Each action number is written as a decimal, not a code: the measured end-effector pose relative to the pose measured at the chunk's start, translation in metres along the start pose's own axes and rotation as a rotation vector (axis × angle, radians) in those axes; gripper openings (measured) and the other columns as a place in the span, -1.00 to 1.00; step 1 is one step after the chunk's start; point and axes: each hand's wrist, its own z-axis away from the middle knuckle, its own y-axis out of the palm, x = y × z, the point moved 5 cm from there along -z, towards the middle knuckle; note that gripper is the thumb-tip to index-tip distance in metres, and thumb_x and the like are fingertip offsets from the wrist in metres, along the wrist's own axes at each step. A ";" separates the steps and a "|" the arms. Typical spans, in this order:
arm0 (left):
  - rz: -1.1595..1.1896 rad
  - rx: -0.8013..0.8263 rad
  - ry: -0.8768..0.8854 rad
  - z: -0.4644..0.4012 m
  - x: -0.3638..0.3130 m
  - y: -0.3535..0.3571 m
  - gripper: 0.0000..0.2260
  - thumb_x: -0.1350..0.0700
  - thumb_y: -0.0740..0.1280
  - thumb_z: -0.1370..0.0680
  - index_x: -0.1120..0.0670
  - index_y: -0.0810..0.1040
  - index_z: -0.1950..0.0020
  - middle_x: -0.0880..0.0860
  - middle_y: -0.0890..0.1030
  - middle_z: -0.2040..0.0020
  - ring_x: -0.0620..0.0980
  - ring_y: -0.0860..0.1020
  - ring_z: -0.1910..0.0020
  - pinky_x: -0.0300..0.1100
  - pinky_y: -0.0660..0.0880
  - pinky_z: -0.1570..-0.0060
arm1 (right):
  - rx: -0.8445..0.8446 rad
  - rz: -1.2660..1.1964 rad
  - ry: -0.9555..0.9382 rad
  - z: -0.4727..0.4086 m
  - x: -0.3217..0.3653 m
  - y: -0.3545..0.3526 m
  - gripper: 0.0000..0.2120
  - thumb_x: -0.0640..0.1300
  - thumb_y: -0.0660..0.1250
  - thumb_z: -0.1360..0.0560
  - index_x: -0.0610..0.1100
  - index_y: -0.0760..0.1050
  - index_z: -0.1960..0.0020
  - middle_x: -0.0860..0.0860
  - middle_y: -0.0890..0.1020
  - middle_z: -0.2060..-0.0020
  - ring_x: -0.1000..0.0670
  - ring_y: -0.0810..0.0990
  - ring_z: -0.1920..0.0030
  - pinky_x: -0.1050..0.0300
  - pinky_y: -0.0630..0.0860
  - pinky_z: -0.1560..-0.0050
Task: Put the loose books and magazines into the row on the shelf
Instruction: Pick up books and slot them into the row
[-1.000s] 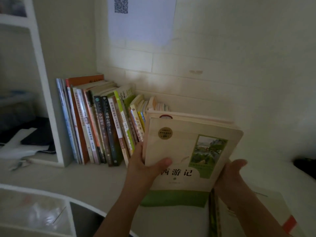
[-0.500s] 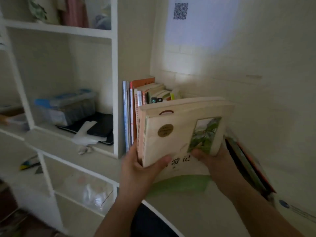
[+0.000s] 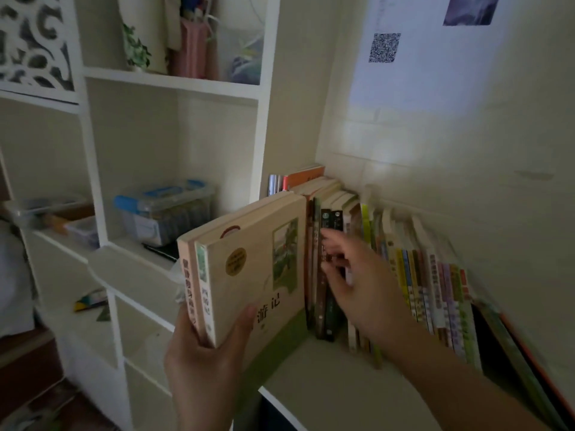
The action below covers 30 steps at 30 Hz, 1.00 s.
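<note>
My left hand point(image 3: 205, 353) grips two thick cream books point(image 3: 249, 269) together at their lower spines, held upright in front of the left end of the row. The front one has a green band and a landscape picture on its cover. The row of books point(image 3: 401, 275) stands on the white shelf top point(image 3: 336, 384), leaning left against the white upright. My right hand point(image 3: 357, 284) reaches into the row with fingers spread, its fingertips touching dark spines near the left end. Further books point(image 3: 529, 362) lean at the right end of the row.
A white shelving unit point(image 3: 264, 119) stands left of the row, holding a clear box with blue latches point(image 3: 161, 209) and dark flat items. A sheet with a QR code point(image 3: 384, 47) is fixed to the wall above. The shelf top's front edge point(image 3: 280, 402) runs below my hands.
My right hand let go of the two books and moved right into the row. The left hand now holds them alone, turned more upright. The view swung left and up.
</note>
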 end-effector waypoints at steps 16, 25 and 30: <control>-0.144 -0.073 0.114 0.008 -0.007 0.009 -0.54 0.08 0.60 -0.22 -0.12 0.41 0.06 -0.36 0.44 0.26 -0.41 0.49 0.33 -0.67 0.33 0.37 | 0.297 0.428 -0.001 -0.101 -0.021 -0.021 -0.33 0.19 0.47 -0.27 0.06 0.38 -0.33 0.07 0.57 -0.15 0.03 0.53 -0.05 0.12 0.44 0.02; -0.111 -0.019 0.077 0.014 -0.007 0.010 -0.57 0.12 0.54 -0.28 -0.12 0.38 0.03 -0.35 0.43 0.24 -0.38 0.42 0.26 -0.42 0.32 0.35 | 0.258 0.356 0.082 -0.098 -0.024 -0.021 -0.45 0.23 0.41 -0.33 0.01 0.47 -0.24 0.05 0.57 -0.15 0.00 0.54 -0.08 0.13 0.41 0.04; -0.104 0.012 0.037 0.012 -0.006 0.010 -0.62 0.07 0.52 -0.30 -0.19 0.32 0.18 -0.33 0.44 0.24 -0.36 0.42 0.26 -0.41 0.30 0.39 | 0.261 0.369 0.065 -0.097 -0.020 -0.020 -0.56 0.12 0.38 -0.40 0.00 0.48 -0.23 0.03 0.58 -0.15 -0.02 0.53 -0.06 0.14 0.39 0.08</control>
